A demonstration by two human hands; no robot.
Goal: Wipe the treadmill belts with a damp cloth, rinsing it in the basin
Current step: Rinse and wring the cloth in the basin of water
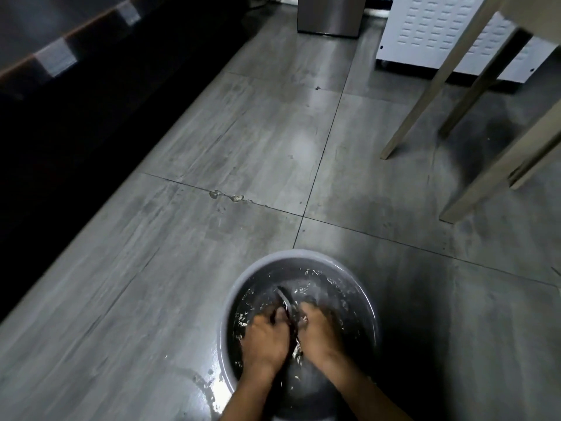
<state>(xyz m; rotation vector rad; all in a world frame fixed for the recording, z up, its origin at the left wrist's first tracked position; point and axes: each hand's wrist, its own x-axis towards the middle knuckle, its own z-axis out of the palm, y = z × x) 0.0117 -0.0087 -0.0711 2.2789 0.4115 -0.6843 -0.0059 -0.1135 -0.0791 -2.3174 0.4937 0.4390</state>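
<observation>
Both of our hands are down in the basin [230,302], side by side and nearly touching. Our left hand [265,337] has its fingers curled around a dark cloth [287,300], and our right hand [318,328] grips the same cloth from the other side, so the wet fabric is bunched between them; a strip of it sticks up above our knuckles and another bit shows lower down between the wrists. How tightly each finger closes we cannot tell, since the picture is blurred there. Water [340,293] in the basin is churned up, with bright flecks all around our hands. Our bare forearms run down to the bottom edge of the view. The round grey basin stands on the grey tiled floor [212,141], and a small wet patch [209,387] lies on the tiles just beside its left rim. Farther off on the right we see pale wooden legs [419,101] of some furniture, a white cabinet with slotted vents [431,28] behind them, and a metal box [331,16] at the top. Along the left runs a dark, shadowed stretch [76,123] whose nature we cannot make out.
</observation>
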